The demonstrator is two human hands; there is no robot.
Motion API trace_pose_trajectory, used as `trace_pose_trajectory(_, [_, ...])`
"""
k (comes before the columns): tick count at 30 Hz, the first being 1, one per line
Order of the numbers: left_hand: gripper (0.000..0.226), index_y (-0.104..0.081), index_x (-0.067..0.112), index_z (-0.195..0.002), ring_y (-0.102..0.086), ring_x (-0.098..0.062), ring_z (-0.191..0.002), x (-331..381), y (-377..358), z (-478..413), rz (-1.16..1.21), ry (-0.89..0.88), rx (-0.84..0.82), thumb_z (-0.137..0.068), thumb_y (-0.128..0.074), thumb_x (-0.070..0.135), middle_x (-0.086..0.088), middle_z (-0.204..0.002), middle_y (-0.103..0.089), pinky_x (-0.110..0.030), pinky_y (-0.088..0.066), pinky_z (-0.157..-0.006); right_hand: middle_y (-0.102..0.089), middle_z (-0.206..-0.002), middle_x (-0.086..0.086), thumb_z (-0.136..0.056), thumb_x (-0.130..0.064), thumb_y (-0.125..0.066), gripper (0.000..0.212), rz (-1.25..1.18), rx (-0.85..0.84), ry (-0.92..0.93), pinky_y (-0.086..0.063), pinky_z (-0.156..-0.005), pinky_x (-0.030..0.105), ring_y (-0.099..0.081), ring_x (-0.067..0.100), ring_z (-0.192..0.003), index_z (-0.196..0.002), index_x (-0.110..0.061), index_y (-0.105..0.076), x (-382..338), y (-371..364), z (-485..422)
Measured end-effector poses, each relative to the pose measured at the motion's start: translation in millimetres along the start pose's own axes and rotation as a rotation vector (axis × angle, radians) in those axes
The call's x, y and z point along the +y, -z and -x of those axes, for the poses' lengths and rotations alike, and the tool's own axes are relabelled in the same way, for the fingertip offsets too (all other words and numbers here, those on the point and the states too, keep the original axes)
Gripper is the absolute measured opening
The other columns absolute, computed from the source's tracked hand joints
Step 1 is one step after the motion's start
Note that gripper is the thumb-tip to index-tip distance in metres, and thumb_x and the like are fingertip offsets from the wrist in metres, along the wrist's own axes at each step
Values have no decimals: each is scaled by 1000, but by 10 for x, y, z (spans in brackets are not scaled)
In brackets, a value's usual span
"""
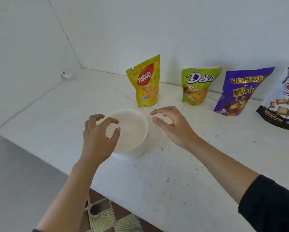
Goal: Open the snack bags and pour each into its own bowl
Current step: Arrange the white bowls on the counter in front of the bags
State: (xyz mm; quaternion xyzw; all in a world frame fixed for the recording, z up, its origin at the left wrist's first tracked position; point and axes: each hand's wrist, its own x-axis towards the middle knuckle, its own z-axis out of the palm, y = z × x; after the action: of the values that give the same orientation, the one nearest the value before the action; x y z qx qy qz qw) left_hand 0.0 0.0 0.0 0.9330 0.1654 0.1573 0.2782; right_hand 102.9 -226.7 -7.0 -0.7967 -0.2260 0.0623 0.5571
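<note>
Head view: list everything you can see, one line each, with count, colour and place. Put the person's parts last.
round bowl: 1, white, near the counter's front, between the hands
Nabati stand-up snack pouch: 1, yellow, behind the bowl, by the wall
Deka snack pouch: 1, green, right of the Nabati pouch
Mum's Bake wafer bag: 1, purple, right of the Deka pouch
printed snack bag: 1, white and black, far right, cut by the frame
speckled counter: 1, white, under everything
patterned floor tiles: several, brown and cream, below the counter's edge
left hand: 1, over the bowl's left rim, holding nothing
right hand: 1, right of the bowl, holding nothing
sleeve: 1, dark, on the right forearm
</note>
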Motion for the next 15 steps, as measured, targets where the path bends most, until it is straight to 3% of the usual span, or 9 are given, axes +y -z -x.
trace_pose_trajectory(2, [24,-67,34,-117,-34,-20,-138,-84,-12,-23,37,88,-50,-94,-67,28,0,-142,-38,-47,-38,-111,-50,-126,-9,-95,-37,-64,19,-79,-69,-114,-36,-90,7,-44,2,-125,-113,-40,-69,-18,-191,-34])
trace_pose_trajectory(4, [31,-62,32,-124,-37,-17,-135,-153,-48,-23,89,146,-87,-96,-63,20,1,-143,-39,-35,-36,-108,-50,-129,-6,-93,-34,-67,22,-91,-139,-196,-36,-89,11,-49,9,-121,-115,-39,-67,-15,-378,-38])
trace_pose_trajectory(7, [47,-57,28,-133,-41,-3,-119,-231,-107,-26,259,219,-92,-94,-56,2,8,-140,-45,-17,-33,-94,-49,-125,0,-88,-16,-69,34,-28,-96,-258,-47,-90,26,-57,23,-104,-116,-35,-65,12,-581,-78])
trace_pose_trajectory(10, [60,-54,29,-138,-46,1,-110,-233,-108,-31,334,247,-83,-90,-49,-5,12,-138,-46,-6,-38,-78,-49,-113,-3,-84,-6,-60,40,61,-13,-250,-45,-74,26,-56,19,-82,-114,-33,-64,5,-673,-111])
trace_pose_trajectory(13, [60,-52,30,-139,-49,16,-103,-266,-95,-56,358,236,-118,-91,-46,-6,16,-137,-46,-2,-39,-72,-48,-111,-3,-85,-5,-56,40,111,-38,-244,-43,-71,25,-53,10,-85,-115,-31,-61,-14,-672,-151])
trace_pose_trajectory(15, [58,-53,34,-137,-49,1,-117,-314,-70,-68,355,217,-144,-91,-47,0,17,-139,-47,-12,-43,-87,-48,-119,-3,-87,-3,-54,41,107,-78,-253,-42,-74,21,-51,6,-90,-118,-29,-59,-36,-629,-171])
